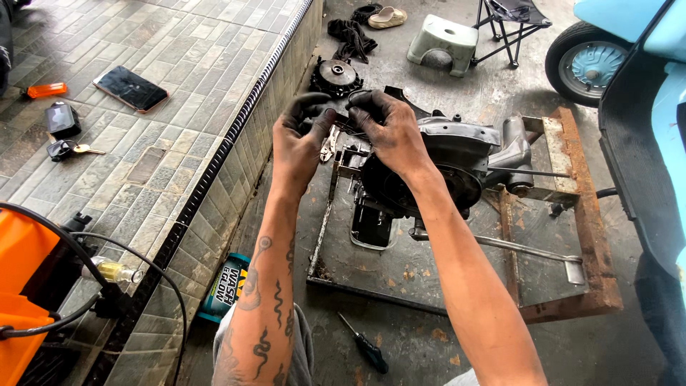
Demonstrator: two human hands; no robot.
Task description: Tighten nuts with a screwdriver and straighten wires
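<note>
Both my hands are black with grease and meet above a scooter engine (457, 161) that sits on a rusty metal stand (572, 286). My left hand (304, 132) and my right hand (386, 125) together pinch a small dark part (343, 120) between their fingertips; the part is too small and dirty to identify. The hands hover just left of the engine's round dark cover.
A black round flywheel-like part (336, 75) lies behind the hands. A screwdriver (364, 347) and a spray can (225, 286) lie on the concrete. Phone (131, 88), keys (68, 149) and an orange tool (44, 90) rest on the tiled ledge. Stool (443, 43), folding chair, pale blue scooter (643, 64) at right.
</note>
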